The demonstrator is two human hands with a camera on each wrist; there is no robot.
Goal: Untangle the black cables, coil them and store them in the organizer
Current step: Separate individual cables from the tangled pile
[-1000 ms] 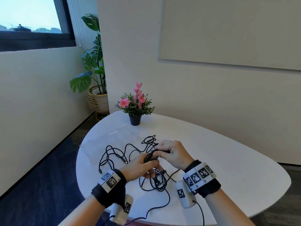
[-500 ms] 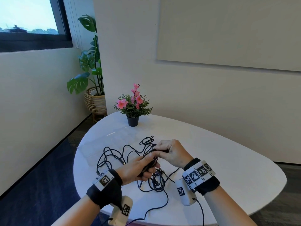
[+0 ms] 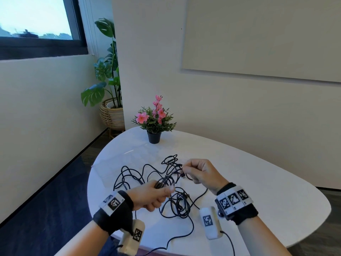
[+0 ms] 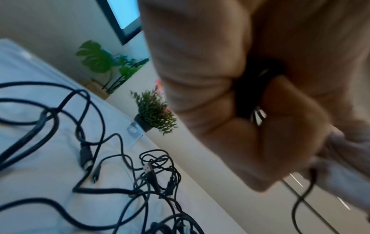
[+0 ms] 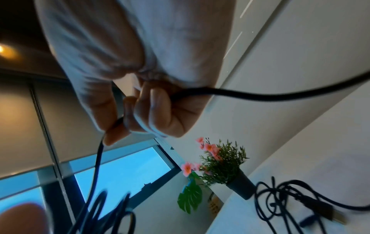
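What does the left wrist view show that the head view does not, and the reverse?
Only the left wrist view shows the left hand's curled fingers from below, closed around a black bundle. Only the head view shows the right hand pinching a thin black cable, and the whole round white table. Both show the tangled black cables and the small potted pink-flowered plant.

No readable text, brand or number anywhere. Only black-and-white square code markers, on the left wristband, right wristband and both wrist camera units; tiny print under the right-band markers is too small to read.
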